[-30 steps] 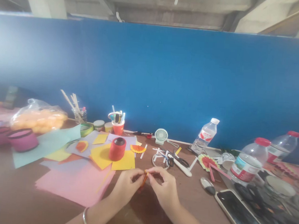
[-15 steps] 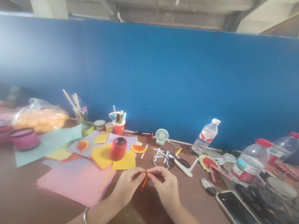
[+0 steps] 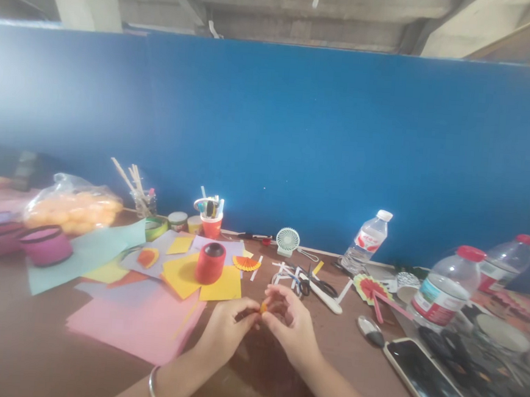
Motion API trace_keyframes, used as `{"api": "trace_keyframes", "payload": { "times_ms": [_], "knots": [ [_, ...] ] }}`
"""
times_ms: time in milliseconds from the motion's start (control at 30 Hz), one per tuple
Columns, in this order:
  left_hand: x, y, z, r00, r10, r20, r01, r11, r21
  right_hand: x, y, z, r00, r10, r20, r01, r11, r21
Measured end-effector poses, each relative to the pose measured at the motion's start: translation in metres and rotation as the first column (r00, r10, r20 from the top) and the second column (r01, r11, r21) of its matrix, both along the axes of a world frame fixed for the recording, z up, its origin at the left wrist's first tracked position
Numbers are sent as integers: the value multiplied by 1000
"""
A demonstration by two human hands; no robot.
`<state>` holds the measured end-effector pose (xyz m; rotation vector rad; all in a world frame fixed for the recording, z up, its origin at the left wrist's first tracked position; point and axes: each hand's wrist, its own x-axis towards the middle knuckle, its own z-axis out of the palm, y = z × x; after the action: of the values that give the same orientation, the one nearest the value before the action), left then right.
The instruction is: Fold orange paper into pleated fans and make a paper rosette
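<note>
Orange, the small piece sits low at the frame's centre, its long axis and direction hidden by fingers. The left hand pinches it from the left; the right hand curls opposite, its grip unclear. Left of centre, a red cup holds tools; farther left, a clear jar holds sticks.

Small orange-yellow piece, apparently paper: mostly concealed, only a short portion exposed. Located at the pinched fingertips of the left hand, beside the right hand's thumb. Exposed portion roughly upright; full shape and fold condition not determinable.
</note>
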<state>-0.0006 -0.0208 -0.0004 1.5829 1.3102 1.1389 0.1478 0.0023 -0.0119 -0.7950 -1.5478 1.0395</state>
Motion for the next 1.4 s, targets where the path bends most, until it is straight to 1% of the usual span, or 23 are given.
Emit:
{"api": "trace_keyframes", "payload": {
  "times_ms": [100,167,300,400,500,567,667,767,867,933,1000,1100,1200,1267,1333,1400],
  "knots": [
    [-2,1,-2,996,18,-82,-14,999,45,2,3,2,989,20,149,-32,997,75],
    [-4,2,-3,988,11,-157,2,996,88,2,4,2,984,7,181,-21,997,74],
    [-5,1,-1,954,12,-298,40,985,167,3,5,3,987,-5,160,2,1000,15],
    [-6,0,3,931,26,-363,61,972,227,5,7,2,989,-9,148,11,1000,-15],
    [-9,-1,5,904,22,-426,104,957,270,8,10,1,992,-54,112,57,998,-27],
    [-11,0,4,877,30,-479,135,942,308,11,13,1,994,-59,94,61,998,-18],
    [-14,1,1,829,78,-554,162,915,370,16,15,3,992,3,126,-9,999,48],
    [-15,2,1,772,114,-625,187,899,395,22,15,6,963,78,256,-120,981,152],
    [-15,2,2,713,129,-689,227,887,401,24,15,7,919,100,382,-198,954,227],
    [-15,3,1,682,133,-720,258,876,406,24,16,4,905,88,417,-220,935,279],
    [-15,3,0,656,132,-743,279,873,401,23,19,0,908,55,416,-203,925,321],
    [-17,3,0,624,149,-767,272,879,392,25,22,-4,911,-43,411,-102,941,323],
    [-19,3,3,590,186,-785,258,878,403,29,23,0,905,-101,413,-38,948,315],
    [-20,3,5,572,199,-796,269,871,411,31,21,5,903,-81,422,-69,942,328],
    [-20,3,5,562,206,-801,290,858,424,31,19,8,883,-25,469,-155,927,342],
    [-20,4,4,555,211,-805,320,839,440,29,18,7,850,15,527,-238,903,358]
  ]
}}
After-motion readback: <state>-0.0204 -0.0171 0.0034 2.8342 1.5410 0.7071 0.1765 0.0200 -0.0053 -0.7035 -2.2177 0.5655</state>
